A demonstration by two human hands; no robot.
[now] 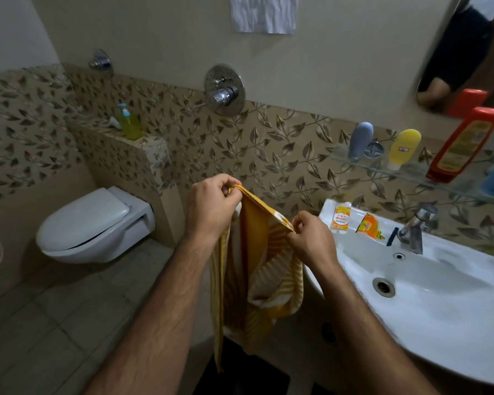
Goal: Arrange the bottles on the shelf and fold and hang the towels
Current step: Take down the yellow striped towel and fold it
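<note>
You are mid-fold: your left hand and right hand each pinch the yellow towel's top edge at frame centre; next, bring those corners together evenly.

towel: mustard, white stripes | bottles: grey, yellow, red | sink: white

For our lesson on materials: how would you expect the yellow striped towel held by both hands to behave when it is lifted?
Probably floppy: the yellow striped towel sags in a loop between the left hand and the right hand and hangs in folds below. Likely light, since fingertip pinches at its top edge hold it. It seems unlikely to slip, being bunched cloth.
</note>
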